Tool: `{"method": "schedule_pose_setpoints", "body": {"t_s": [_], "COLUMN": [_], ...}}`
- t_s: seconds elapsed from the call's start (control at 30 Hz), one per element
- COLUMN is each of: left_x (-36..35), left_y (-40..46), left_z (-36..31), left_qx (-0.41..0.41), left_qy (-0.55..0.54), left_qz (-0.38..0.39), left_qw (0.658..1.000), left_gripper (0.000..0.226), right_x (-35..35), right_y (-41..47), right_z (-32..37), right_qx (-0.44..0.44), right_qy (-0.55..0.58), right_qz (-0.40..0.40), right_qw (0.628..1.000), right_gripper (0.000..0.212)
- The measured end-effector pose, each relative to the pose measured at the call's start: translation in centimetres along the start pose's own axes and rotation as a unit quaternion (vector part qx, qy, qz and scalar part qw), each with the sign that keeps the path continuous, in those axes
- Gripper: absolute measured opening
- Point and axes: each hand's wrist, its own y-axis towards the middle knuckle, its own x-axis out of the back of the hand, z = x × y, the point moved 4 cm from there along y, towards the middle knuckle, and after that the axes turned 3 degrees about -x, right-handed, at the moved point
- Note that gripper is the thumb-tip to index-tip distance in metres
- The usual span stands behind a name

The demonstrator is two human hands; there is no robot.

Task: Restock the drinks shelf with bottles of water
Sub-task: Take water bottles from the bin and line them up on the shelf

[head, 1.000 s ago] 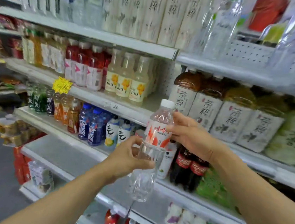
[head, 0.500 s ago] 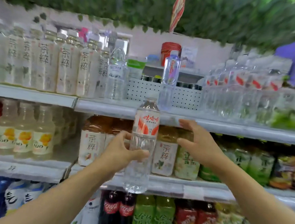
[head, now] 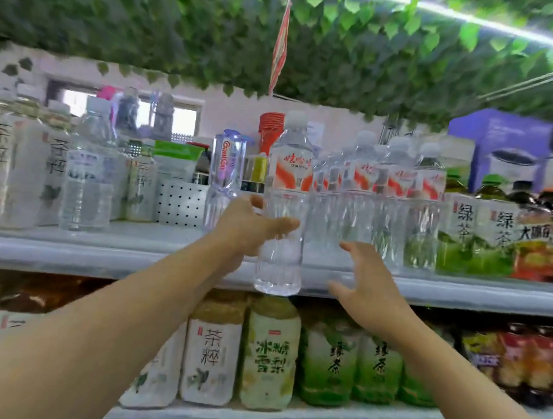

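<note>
Left hand (head: 249, 223) grip wrapped around the middle of the water bottle (head: 285, 210), thumb across its front. Bottle upright, held in the air in front of the top shelf (head: 125, 254), its base level with the shelf's front edge. Right hand (head: 367, 288) grip spread, empty, just right of the bottle, not touching. Row of matching bottles (head: 389, 201) stands on the shelf right of it.

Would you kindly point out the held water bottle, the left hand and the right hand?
held water bottle (head: 289, 173): head view, on its red-and-white label.
left hand (head: 249, 227): head view, on the back of the hand.
right hand (head: 367, 288): head view, on the back of the hand.
</note>
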Motion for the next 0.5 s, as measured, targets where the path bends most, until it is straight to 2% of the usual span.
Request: {"method": "schedule_pose_setpoints", "body": {"t_s": [0.23,0.5], "left_x": [-3.8,-5.9], "left_y": [6.6,10.1], "left_z": [-1.0,0.7], "left_qx": [-0.014,-0.023], "left_qy": [-0.014,0.0], "left_qz": [-0.012,-0.015], "left_qw": [1.0,1.0], "left_gripper": [0.035,0.04], "right_x": [-0.6,-1.4], "right_y": [1.6,2.5], "right_z": [-2.6,-3.0], "right_qx": [0.047,0.063], "right_qy": [-0.034,-0.076], "right_qz": [-0.038,-0.062], "right_qw": [0.998,0.993], "right_gripper": [0.062,0.061]}}
